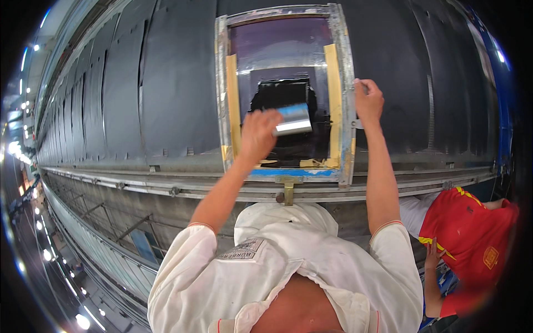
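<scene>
A screen-printing frame (342, 83) with metal rails lies on the dark long table. Yellowish tape strips (333, 83) line its sides, and thick black ink (283, 91) covers much of the mesh. My left hand (260, 132), slightly blurred, is closed on a scraper (294, 119) with a wide shiny metal blade. The blade lies over the inky area, tilted a little; whether it touches the mesh I cannot tell. My right hand (368, 101) is closed at the frame's right rail, with fingertips against its outer edge. A small pale piece shows beside that wrist.
Dark sheets (177, 77) cover the table on both sides of the frame. A metal rail (122, 176) runs along the near edge, with a brass-coloured bracket (288, 193) below the frame. A person in a red shirt (466, 233) is close by at the lower right.
</scene>
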Action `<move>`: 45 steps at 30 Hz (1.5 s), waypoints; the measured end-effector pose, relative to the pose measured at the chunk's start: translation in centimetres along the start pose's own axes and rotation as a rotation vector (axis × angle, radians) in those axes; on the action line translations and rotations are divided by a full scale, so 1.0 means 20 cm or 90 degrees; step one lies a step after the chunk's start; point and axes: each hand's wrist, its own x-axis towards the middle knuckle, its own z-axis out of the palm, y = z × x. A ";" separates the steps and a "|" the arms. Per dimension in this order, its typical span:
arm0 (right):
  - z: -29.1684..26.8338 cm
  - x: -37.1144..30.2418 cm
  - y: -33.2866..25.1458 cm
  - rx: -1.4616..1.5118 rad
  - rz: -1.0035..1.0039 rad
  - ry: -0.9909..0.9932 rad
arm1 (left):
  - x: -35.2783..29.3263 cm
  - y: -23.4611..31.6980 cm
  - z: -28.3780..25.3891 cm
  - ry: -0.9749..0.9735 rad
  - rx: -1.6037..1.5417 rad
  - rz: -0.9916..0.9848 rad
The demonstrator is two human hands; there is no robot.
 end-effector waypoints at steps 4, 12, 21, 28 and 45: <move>-0.11 -0.02 -0.25 0.004 0.051 -0.033 | -0.30 0.26 -0.14 -0.026 -0.004 -0.042; 0.15 -0.20 0.06 0.180 -0.030 -0.012 | -0.29 0.17 -0.22 -0.088 0.090 -0.079; 0.37 -0.34 -0.04 0.213 -0.016 0.032 | -0.24 -0.06 -0.32 -0.171 0.065 -0.063; 0.42 -0.31 -0.04 0.055 0.029 -0.010 | -0.34 -0.21 -0.21 -0.170 0.042 -0.049; 0.73 -0.16 -0.62 -0.242 -0.393 -0.484 | 0.45 -0.68 -0.16 -0.264 0.003 -0.054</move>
